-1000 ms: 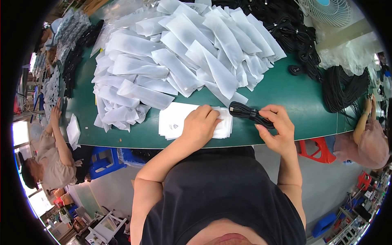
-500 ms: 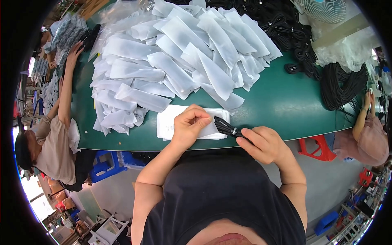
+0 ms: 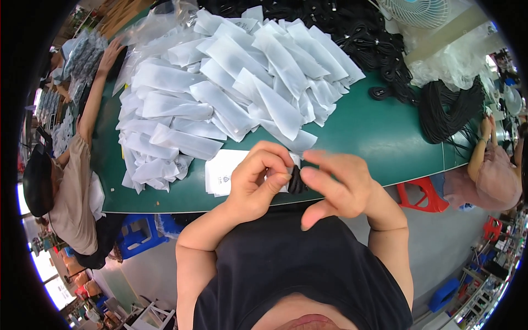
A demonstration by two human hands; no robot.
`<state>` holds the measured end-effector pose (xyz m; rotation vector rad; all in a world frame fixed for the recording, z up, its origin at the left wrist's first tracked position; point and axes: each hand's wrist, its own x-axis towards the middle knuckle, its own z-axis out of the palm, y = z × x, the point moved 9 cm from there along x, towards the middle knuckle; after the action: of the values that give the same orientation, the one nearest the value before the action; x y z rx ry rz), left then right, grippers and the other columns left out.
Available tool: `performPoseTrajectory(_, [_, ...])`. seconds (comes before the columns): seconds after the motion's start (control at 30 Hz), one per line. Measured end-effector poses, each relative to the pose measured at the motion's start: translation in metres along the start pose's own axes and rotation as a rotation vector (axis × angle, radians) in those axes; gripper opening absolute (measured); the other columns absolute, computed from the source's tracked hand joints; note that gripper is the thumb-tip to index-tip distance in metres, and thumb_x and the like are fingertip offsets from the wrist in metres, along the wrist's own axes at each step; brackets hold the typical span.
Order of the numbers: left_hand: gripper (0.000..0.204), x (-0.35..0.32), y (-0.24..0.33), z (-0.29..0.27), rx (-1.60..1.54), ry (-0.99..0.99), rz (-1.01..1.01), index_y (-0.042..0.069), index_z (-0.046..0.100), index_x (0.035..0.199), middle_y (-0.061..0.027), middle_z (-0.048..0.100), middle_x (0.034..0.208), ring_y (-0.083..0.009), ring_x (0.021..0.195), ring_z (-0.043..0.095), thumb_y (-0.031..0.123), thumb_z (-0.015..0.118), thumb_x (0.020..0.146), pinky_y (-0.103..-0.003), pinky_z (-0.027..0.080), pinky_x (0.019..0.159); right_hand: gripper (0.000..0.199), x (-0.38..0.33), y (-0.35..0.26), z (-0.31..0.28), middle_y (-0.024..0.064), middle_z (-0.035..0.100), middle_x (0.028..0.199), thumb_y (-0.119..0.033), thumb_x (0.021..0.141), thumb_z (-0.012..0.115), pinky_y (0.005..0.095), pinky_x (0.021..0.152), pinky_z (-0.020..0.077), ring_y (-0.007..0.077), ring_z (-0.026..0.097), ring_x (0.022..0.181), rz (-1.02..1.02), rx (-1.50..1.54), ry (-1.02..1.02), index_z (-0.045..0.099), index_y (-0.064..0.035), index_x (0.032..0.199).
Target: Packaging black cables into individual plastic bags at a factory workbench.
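Observation:
My left hand [image 3: 259,177] is closed in a pinch, its fingertips on the edge of a thin white bag [image 3: 297,157], most of which is hidden. A bundle of black cable [image 3: 296,180] shows between my two hands, right beside the left fingertips; whether it sits inside the bag I cannot tell. My right hand [image 3: 340,184] has its fingers spread and thumb apart, slightly blurred, close to the bundle's right side. Under my left hand lies a stack of flat white bags [image 3: 223,169] with small dark print, at the table's near edge.
A large heap of filled white bags [image 3: 220,82] covers the green table [image 3: 374,135] ahead. Black cable bundles [image 3: 379,49] and a thick black cable coil [image 3: 451,113] lie to the right, near a fan [image 3: 415,11]. A person [image 3: 71,192] works at left, another [image 3: 487,170] at right.
My right hand has let go of the black cable bundle and opened its fingers. The bundle has moved left, close against my left fingertips. At left, the other person's arm has shifted.

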<state>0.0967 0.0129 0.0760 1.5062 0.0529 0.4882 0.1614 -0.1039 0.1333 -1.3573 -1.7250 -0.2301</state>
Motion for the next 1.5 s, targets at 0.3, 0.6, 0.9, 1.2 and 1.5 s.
performPoseTrajectory(0.3, [0.008,0.047,0.028,0.002,0.196,-0.077,0.149,0.004,0.054,0.085,-0.0065,0.052,0.104,-0.0046,0.067,0.043,0.003,0.062,0.086,-0.019,0.037,0.058,0.043,-0.077,0.183,-0.058,0.0134,0.059,0.107,0.004,0.069,0.058,0.0378,0.083,0.0454,0.0290,0.054,0.092,0.549,-0.893,-0.149,0.057,-0.0008,0.111])
performPoseTrajectory(0.6, [0.010,0.059,0.007,0.011,-0.245,-0.125,0.034,0.005,0.052,0.086,-0.0058,0.054,0.103,-0.0052,0.074,0.043,0.010,0.058,0.092,-0.019,0.038,0.067,0.044,-0.064,0.161,-0.052,0.0111,0.059,0.109,0.001,0.069,0.063,0.0371,0.076,0.0453,0.0275,0.056,0.091,0.341,-0.765,-0.140,0.057,-0.0024,0.113])
performPoseTrajectory(0.9, [0.015,0.058,-0.025,0.017,-0.390,-0.042,-0.149,0.008,0.050,0.092,-0.0034,0.057,0.099,-0.0035,0.072,0.042,0.022,0.056,0.094,-0.018,0.036,0.062,0.028,0.001,0.012,-0.008,0.0057,0.056,0.087,-0.004,0.062,0.067,0.0270,0.052,0.0392,0.0171,0.055,0.062,-0.201,-0.313,0.095,0.062,-0.0058,0.089])
performPoseTrajectory(1.2, [0.012,0.057,-0.048,0.021,-0.402,-0.053,-0.316,0.011,0.053,0.091,-0.0055,0.057,0.106,-0.0029,0.067,0.041,0.022,0.055,0.094,-0.017,0.036,0.060,0.023,-0.013,0.035,-0.036,0.0090,0.054,0.086,0.006,0.066,0.065,0.0295,0.051,0.0436,0.0232,0.056,0.063,0.036,0.002,0.328,0.058,-0.0028,0.086])
performPoseTrajectory(1.5, [0.016,0.080,-0.049,0.027,-0.771,-0.002,-0.237,0.008,0.052,0.090,-0.0101,0.059,0.104,-0.0048,0.060,0.045,0.023,0.056,0.094,-0.019,0.040,0.058,0.024,-0.024,0.075,-0.055,0.0110,0.057,0.094,0.002,0.070,0.071,0.0334,0.058,0.0484,0.0259,0.058,0.069,0.303,-0.027,0.208,0.062,-0.0060,0.091])
